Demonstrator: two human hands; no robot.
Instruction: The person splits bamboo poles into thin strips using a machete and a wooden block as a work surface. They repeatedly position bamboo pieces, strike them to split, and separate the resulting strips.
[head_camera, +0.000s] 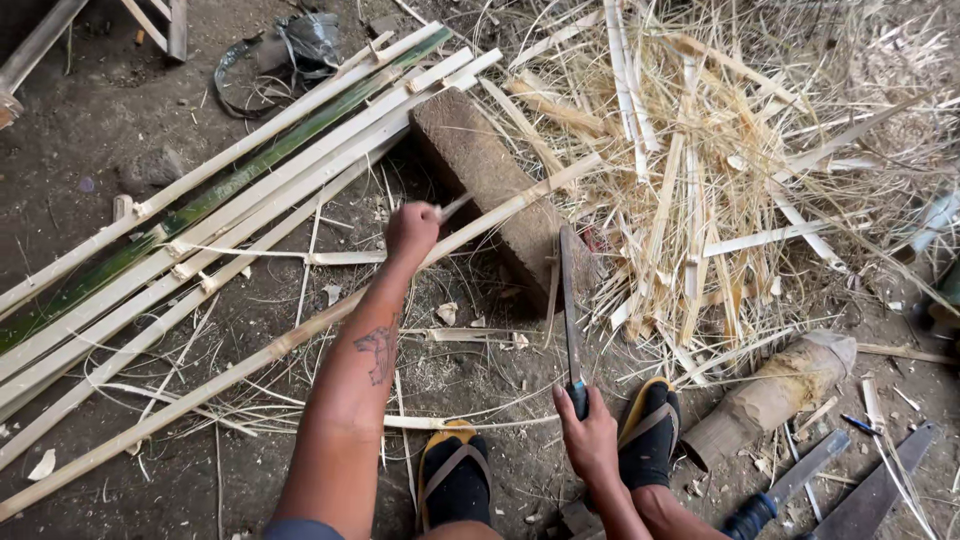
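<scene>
A long bamboo strip (300, 335) lies slanted over the dirt ground (90, 130), from the lower left up to the wooden block (490, 185), on which its upper part rests. The left hand (412, 232) is clamped around this strip just before the block, the fist closed tight. The right hand (590, 435) is closed on the dark handle of a long knife (570, 310), whose blade points upward and ends close to the block and the strip.

To work the strip well, I think the left hand must keep it pressed firm on the block, and the blade should meet it beyond the fist, cutting away from the fingers.

Two feet in black sandals with yellow edges (455, 480) stand beside the right hand. At the left, many split bamboo slats (230, 190) lie side by side, one of them green. At the right there is a big heap of pale shavings and splinters (700, 170), touching the block. A short bamboo stump (770, 395) and two more blades (830, 480) lie at the lower right. Loose thin splinters cross under the strip and could catch it.
</scene>
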